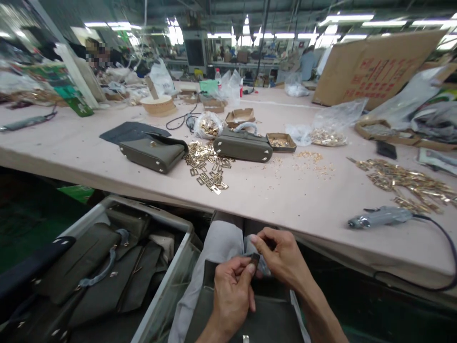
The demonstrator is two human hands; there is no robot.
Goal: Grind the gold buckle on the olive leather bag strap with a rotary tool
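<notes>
A dark olive handbag (pixel 266 317) lies across my lap, with a small metal fitting (pixel 245 338) near the bottom of the view. My left hand (pixel 230 290) is closed, its thumb pressing on a small dark leather tab (pixel 254 258) that sticks up from the fingers. Just above and to the right, my right hand (pixel 283 252) has its thumb and forefinger curled together. Whatever its fingertips may hold is too small to make out. Part of the bag's upper side is hidden behind both hands.
On the table (pixel 250 195) are two olive bags, one this upright-handled bag (pixel 243 145), beside a pile of metal plates (pixel 210 174). An electric screwdriver (pixel 382 218) with a cord lies at right, below more gold hardware (pixel 407 181). A crate (pixel 162 293) of bags stands at left.
</notes>
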